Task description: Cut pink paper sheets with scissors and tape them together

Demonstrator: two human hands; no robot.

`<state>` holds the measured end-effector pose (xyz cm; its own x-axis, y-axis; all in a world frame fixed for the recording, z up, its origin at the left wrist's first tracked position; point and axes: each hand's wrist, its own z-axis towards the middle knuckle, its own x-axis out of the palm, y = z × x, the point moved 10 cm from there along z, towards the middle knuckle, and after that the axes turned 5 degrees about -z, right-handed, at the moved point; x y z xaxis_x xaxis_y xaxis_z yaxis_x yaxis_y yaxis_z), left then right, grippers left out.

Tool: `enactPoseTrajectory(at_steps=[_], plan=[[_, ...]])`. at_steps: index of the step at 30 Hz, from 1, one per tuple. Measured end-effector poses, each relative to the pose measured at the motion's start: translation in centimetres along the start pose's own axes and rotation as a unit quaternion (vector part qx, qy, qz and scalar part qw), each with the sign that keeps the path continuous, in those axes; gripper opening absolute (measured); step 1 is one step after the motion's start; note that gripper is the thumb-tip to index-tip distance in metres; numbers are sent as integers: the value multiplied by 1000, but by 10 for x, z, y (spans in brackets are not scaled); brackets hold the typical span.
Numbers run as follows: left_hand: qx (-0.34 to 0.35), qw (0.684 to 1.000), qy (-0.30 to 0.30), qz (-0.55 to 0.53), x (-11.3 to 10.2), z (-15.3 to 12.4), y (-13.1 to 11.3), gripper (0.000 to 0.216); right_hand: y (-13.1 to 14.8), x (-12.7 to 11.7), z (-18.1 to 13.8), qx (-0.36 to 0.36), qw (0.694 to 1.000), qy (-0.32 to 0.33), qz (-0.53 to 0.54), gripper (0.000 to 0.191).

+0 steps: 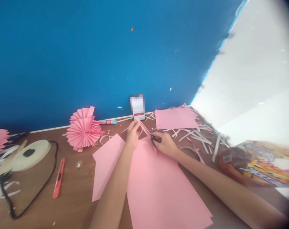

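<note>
My left hand (pixel 133 132) pinches a narrow pink paper strip (pixel 141 125) near its upper end. My right hand (pixel 165 143) is closed around the dark handles of a pair of scissors (pixel 154 140), whose blades point up and left along the strip. Under both hands lies a large pink paper sheet (pixel 156 184), which seems to have another sheet beneath it. A second pink sheet (pixel 107 165) lies to the left, partly covered by my left forearm. Whether the blades are apart or together is too small to tell.
A phone (pixel 138 107) leans on the blue wall. Pleated pink paper rosettes (pixel 84 130) and a red box cutter (pixel 59 178) lie left, near a cream disc (pixel 32 156) with a black cable. Paper scraps (pixel 189 135), a pink sheet (pixel 176 118) and a printed plastic packet (pixel 261 163) are right.
</note>
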<state>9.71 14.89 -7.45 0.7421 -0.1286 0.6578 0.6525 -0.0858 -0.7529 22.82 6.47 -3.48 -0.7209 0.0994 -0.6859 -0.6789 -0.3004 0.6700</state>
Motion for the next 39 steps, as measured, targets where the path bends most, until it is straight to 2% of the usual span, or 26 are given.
enactPoseTrajectory(at_steps=[20, 29, 39], plan=[[1, 1000, 9, 19, 3, 0, 1, 21, -2, 1, 1, 0, 1000, -3, 28, 24], [-1, 1000, 9, 21, 3, 0, 2, 19, 1, 1, 1, -12, 1000, 2, 7, 25], [-7, 1000, -17, 18, -3, 1, 4, 20, 0, 1, 1, -6, 1000, 5, 2, 24]])
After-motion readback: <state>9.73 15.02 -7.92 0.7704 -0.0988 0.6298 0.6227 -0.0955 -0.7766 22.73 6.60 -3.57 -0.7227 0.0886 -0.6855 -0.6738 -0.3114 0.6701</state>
